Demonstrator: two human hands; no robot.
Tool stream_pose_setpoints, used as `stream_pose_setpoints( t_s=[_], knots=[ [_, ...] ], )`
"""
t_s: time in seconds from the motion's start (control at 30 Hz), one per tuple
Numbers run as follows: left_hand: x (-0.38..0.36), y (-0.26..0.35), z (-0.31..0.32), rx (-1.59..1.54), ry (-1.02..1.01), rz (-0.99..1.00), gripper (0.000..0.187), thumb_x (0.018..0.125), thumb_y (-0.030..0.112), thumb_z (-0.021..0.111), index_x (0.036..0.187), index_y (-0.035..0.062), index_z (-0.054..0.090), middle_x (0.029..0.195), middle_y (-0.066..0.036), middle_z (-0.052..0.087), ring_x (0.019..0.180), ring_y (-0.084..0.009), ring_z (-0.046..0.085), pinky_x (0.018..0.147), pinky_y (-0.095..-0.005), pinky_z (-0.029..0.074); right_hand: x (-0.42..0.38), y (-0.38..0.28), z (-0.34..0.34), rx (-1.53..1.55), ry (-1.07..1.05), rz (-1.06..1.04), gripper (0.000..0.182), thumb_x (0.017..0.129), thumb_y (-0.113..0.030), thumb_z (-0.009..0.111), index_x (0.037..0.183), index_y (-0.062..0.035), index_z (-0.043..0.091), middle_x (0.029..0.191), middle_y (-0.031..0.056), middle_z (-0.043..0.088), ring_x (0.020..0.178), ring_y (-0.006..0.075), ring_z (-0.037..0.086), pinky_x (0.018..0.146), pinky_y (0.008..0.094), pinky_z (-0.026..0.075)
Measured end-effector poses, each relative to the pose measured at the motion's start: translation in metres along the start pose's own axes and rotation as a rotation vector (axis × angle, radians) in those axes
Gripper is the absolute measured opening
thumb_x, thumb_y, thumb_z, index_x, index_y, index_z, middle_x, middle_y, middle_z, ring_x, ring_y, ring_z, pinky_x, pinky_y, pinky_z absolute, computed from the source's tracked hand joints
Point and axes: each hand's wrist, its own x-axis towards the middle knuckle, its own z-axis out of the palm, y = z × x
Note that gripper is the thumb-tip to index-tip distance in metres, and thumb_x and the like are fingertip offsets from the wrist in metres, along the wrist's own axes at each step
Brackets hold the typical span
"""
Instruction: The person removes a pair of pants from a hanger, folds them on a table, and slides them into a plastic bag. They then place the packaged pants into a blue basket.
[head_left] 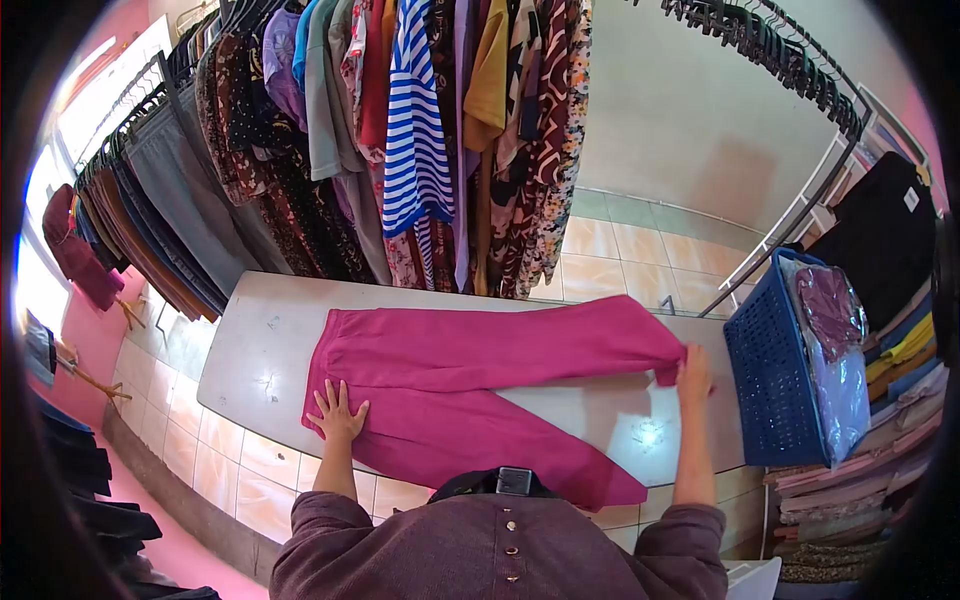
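Pink trousers (470,385) lie spread flat on the grey table (250,350), waist toward my left and legs running right, the nearer leg angling down to the table's front edge. My left hand (337,413) rests on them near the waist, palm down, fingers fanned wide, gripping nothing. My right hand (693,378) has its fingers closed on the hem of the farther leg at the right end. Just beside that hand, at the table's end, a blue basket (770,390) holds garments in clear plastic bags (835,350). Behind the table a rack of hanging clothes (400,140) crowds its back edge. Folded stacks (880,420) sit right of the basket.
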Motion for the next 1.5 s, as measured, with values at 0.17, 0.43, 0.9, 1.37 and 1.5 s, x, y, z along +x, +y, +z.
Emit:
stream_pose_setpoints(
  t_s=[0.17, 0.43, 0.9, 1.37, 1.5],
  knots=[
    [-0.002, 0.004, -0.008, -0.083, -0.024, -0.031, 0.078, 0.082, 0.069, 0.037, 0.145, 0.0263, 0.022, 0.154, -0.005, 0.003, 0.141, -0.0338, 0.002, 0.102, -0.0704, 0.007, 0.002, 0.072, 0.023, -0.387, -0.175, -0.015, 0.050, 0.070, -0.007, 0.065, 0.117, -0.0087, 0.049, 0.107, 0.0132, 0.052, 0.103, 0.0316, 0.050, 0.082, 0.0418, 0.042],
    [-0.007, 0.116, 0.009, -0.213, 0.356, 0.177, 0.074, 0.086, 0.060, 0.041, 0.143, 0.0169, 0.026, 0.153, -0.012, 0.010, 0.140, -0.0358, 0.006, 0.101, -0.0712, 0.005, -0.059, 0.047, 0.083, -0.066, -0.468, -0.144, 0.074, 0.073, 0.002, 0.056, 0.141, -0.0111, 0.029, 0.144, 0.0173, 0.030, 0.134, 0.0343, 0.028, 0.103, 0.0444, 0.033],
    [-0.030, 0.041, 0.031, -0.140, 0.200, 0.259, 0.074, 0.085, 0.055, 0.047, 0.145, 0.0189, 0.024, 0.151, -0.013, 0.016, 0.139, -0.0362, 0.014, 0.106, -0.0624, 0.007, -0.253, -0.011, -0.017, 0.305, -0.147, 0.229, 0.052, 0.067, -0.028, 0.076, 0.103, 0.0020, 0.052, 0.103, 0.0189, 0.049, 0.097, 0.0367, 0.046, 0.086, 0.0440, 0.038],
    [-0.024, 0.058, 0.034, -0.063, 0.209, 0.083, 0.071, 0.086, 0.059, 0.042, 0.146, 0.0265, 0.019, 0.152, -0.010, 0.012, 0.138, -0.0382, 0.015, 0.105, -0.0637, 0.014, -0.137, -0.003, -0.039, 0.246, -0.454, 0.208, 0.044, 0.075, -0.046, 0.069, 0.079, -0.0047, 0.056, 0.065, 0.0160, 0.060, 0.061, 0.0344, 0.060, 0.056, 0.0432, 0.045],
    [-0.017, 0.062, 0.035, -0.073, 0.200, 0.021, 0.071, 0.087, 0.060, 0.039, 0.146, 0.0296, 0.015, 0.153, -0.009, 0.011, 0.138, -0.0373, 0.013, 0.105, -0.0646, 0.012, -0.057, 0.026, -0.021, 0.032, -0.248, 0.058, 0.051, 0.068, -0.048, 0.072, 0.094, -0.0059, 0.059, 0.084, 0.0173, 0.061, 0.082, 0.0342, 0.058, 0.068, 0.0449, 0.045]
  ],
)
